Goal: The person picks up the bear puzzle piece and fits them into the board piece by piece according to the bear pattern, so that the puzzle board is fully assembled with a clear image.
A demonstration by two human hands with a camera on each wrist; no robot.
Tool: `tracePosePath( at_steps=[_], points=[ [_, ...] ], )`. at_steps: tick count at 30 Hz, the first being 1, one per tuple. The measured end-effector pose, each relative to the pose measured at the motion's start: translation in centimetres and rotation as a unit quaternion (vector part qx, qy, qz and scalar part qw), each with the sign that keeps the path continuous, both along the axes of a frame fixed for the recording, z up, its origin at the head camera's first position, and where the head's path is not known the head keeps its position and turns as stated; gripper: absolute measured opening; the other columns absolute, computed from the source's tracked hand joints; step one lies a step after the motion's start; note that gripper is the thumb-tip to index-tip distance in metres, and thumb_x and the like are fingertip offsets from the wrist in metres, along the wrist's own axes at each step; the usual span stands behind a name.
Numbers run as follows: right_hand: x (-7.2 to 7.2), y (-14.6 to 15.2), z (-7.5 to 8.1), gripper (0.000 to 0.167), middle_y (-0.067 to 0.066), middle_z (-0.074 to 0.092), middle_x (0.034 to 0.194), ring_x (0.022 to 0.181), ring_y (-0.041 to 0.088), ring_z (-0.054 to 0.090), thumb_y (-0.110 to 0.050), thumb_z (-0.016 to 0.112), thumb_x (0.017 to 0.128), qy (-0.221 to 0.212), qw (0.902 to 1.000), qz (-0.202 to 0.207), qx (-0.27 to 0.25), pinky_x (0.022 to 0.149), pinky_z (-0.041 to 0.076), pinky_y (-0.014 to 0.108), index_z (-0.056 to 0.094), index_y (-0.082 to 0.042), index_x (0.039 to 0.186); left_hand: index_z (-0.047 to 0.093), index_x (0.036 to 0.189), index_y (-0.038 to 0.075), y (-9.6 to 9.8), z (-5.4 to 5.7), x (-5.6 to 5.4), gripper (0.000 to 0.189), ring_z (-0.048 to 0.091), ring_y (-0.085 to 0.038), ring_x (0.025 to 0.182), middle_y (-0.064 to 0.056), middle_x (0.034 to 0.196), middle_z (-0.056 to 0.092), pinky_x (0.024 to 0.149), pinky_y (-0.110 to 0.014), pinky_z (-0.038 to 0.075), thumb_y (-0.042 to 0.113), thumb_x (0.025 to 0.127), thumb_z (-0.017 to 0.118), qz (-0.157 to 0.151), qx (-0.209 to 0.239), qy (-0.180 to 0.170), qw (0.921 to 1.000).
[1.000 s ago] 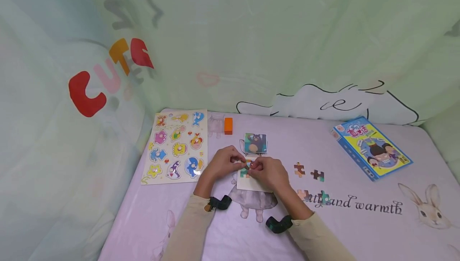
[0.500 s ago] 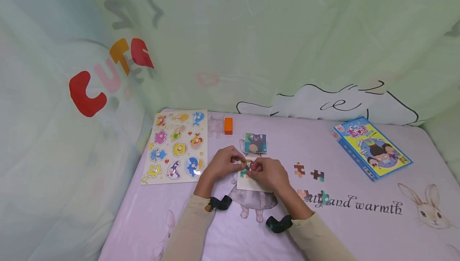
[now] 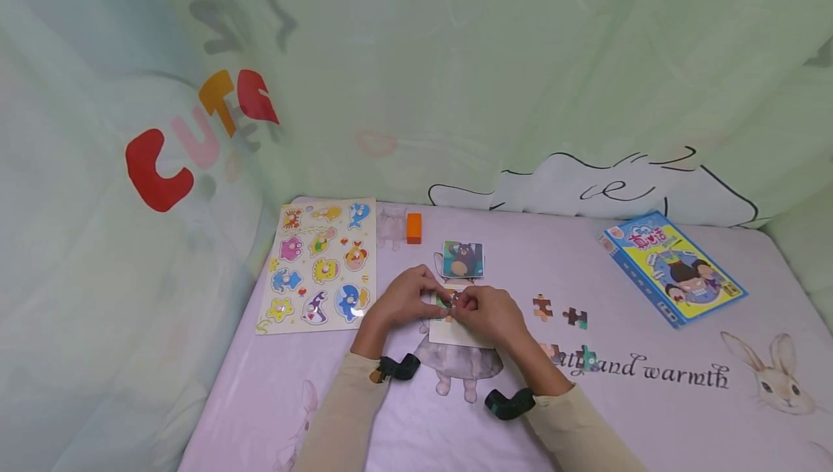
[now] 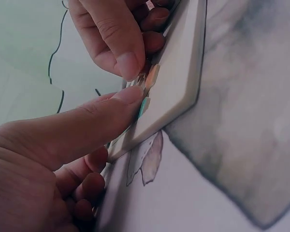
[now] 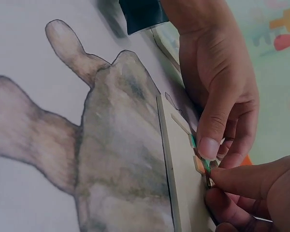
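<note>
A pale puzzle board [image 3: 455,336] lies before me with a few joined jigsaw pieces [image 3: 442,306] on its upper part. My left hand [image 3: 405,298] comes from the left, its nearly straight thumb touching those pieces and its index finger spread above. From the right, my right hand [image 3: 493,315] pinches a jigsaw piece [image 5: 208,180] between thumb and index finger against the laid ones. Fingers cover most of that piece. In the left wrist view, orange and teal edges of the pieces [image 4: 152,77] show beneath both thumbs.
A bear picture card [image 3: 463,260] lies just behind the board. Several loose jigsaw pieces [image 3: 575,316] are on the right. An animal peg board [image 3: 306,325] is on the left, near an orange block [image 3: 413,228]. A blue-yellow box [image 3: 677,269] lies at far right.
My left thumb has moved down and right onto the pieces, widening its gap from the index finger. My right hand has stayed almost in place, still pinching.
</note>
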State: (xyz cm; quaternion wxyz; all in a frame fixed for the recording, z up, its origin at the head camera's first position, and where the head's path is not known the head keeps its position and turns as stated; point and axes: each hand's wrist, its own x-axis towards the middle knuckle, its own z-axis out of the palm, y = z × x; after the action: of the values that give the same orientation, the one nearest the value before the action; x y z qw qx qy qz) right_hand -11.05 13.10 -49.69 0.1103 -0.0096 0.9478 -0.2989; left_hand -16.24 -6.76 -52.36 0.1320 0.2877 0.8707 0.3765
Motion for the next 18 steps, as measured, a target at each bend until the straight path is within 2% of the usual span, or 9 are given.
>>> tracePosePath(
  at_steps=[9, 18],
  points=[
    [0.03, -0.02, 0.1, 0.016, -0.003, 0.06, 0.072, 0.07, 0.016, 0.052, -0.033, 0.076, 0.09, -0.002, 1.0, 0.003, 0.004, 0.061, 0.036, 0.03, 0.073, -0.019, 0.086, 0.083, 0.101, 0.019, -0.07, 0.05, 0.04, 0.017, 0.049, -0.011, 0.09, 0.002, 0.096, 0.057, 0.08, -0.025, 0.039, 0.024, 0.085, 0.083, -0.002, 0.003, -0.002, 1.0],
    [0.26, -0.08, 0.01, 0.016, -0.003, 0.058, 0.069, 0.066, 0.016, 0.05, -0.033, 0.075, 0.09, 0.013, 0.9999, 0.005, 0.006, 0.058, 0.033, 0.03, 0.071, -0.019, 0.084, 0.083, 0.104, 0.019, 0.06, 0.01, 0.07, 0.019, 0.049, -0.01, 0.089, 0.002, 0.096, 0.058, 0.078, -0.024, 0.038, 0.027, 0.087, 0.081, -0.001, -0.002, -0.005, 1.0]
  ],
)
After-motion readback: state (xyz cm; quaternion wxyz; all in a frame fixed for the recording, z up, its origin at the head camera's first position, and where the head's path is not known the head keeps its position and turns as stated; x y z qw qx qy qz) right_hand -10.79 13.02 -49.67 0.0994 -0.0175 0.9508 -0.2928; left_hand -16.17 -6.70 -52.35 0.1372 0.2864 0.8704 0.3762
